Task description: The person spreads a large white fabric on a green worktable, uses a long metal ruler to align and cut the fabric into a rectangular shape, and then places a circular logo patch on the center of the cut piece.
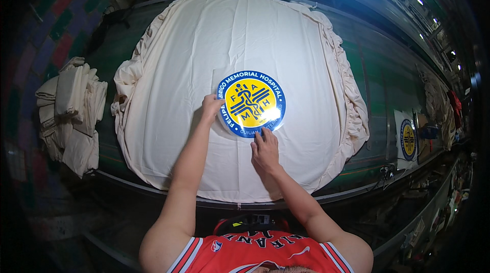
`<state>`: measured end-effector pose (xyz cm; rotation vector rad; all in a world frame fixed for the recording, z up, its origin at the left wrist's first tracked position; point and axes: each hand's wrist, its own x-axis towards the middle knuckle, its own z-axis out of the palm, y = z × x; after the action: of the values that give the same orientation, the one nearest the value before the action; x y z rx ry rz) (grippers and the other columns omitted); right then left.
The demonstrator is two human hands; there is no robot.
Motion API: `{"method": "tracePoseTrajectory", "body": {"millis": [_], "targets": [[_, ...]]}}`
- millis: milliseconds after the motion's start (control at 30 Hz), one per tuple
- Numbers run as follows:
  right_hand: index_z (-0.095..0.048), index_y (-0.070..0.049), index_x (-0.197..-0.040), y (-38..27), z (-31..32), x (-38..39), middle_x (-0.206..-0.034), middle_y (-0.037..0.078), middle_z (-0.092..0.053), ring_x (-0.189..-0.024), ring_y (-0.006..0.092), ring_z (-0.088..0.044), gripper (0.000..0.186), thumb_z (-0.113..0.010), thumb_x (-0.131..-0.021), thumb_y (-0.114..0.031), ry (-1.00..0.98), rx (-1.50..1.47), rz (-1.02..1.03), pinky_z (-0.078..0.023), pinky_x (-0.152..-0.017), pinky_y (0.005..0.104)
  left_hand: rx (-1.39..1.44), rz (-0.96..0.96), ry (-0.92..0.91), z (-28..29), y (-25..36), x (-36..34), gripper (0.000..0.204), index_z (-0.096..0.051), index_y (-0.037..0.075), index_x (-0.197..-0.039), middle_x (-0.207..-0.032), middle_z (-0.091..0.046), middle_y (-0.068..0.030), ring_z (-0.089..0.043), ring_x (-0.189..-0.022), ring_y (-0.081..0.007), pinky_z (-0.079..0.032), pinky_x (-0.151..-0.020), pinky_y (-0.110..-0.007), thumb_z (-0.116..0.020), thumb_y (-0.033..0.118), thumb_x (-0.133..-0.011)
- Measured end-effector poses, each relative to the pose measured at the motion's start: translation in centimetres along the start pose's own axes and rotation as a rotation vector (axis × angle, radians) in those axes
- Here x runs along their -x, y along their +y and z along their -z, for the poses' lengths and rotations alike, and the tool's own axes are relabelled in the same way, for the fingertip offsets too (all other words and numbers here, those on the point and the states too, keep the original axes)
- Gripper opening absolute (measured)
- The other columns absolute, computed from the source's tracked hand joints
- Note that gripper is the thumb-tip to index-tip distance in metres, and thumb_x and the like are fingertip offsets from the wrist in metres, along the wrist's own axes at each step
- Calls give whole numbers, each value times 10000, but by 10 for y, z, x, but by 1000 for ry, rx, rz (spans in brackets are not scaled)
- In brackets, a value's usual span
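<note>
A round glossy emblem transfer, with a blue rim and a yellow middle bearing a blue design, lies on a cream cloth. The cloth is spread wide over a green table. My left hand pinches the left edge of the transfer between thumb and fingers. At its lower edge, my right hand rests with fingers apart, the tips touching the rim and the cloth. Creases run down the cloth, and its gathered edges bunch up at the left and right sides.
On the left end of the table sits a pile of folded cream cloth. Over on the right lies a white sheet with a similar round emblem, beside a cable. More bunched cloth stands farther right.
</note>
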<state>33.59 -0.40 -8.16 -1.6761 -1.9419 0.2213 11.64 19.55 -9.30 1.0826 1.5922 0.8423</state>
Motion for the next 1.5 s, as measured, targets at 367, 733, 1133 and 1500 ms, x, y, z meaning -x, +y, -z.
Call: {"method": "tracePoseTrajectory", "body": {"millis": [367, 733, 1133, 1500], "targets": [[-574, 27, -1259, 0, 4, -3, -1395, 271, -445, -1301, 450, -416, 441, -681, -871, -154, 103, -47, -35, -337, -1094, 527, 461, 2, 299, 26, 7, -47, 163, -645, 7, -1087, -986, -698, -100, -681, -847, -195, -542, -682, -350, -582, 12, -937], [-608, 36, -1163, 10, 6, -13, -1303, 268, -503, -1248, 435, -464, 363, -680, -844, -121, 67, -113, -37, -390, -1054, 508, 645, 135, 83, -22, 13, -80, 214, -610, 15, -1113, -1031, -677, -100, -692, -845, -219, -624, -631, -417, -566, -64, -919], [-611, 20, -1157, 23, 1, -79, -1296, 240, -522, -1245, 425, -460, 349, -674, -836, -100, 64, -25, -55, -374, -1072, 494, -474, -435, 405, -44, 7, -32, 401, -576, 15, -1208, -1295, -508, -203, -439, -1305, -355, -379, -1028, -471, -723, 118, -849], [-429, -27, -1435, 54, -46, -158, -1529, 145, -394, -1401, 424, -334, 638, -507, -980, -468, -154, 243, -85, -256, -1097, 673, -1031, -487, 145, -45, 2, 3, 530, -473, 144, -1453, -1548, -374, -84, -269, -1450, -319, -144, -1105, -684, -520, 382, -981]]}}
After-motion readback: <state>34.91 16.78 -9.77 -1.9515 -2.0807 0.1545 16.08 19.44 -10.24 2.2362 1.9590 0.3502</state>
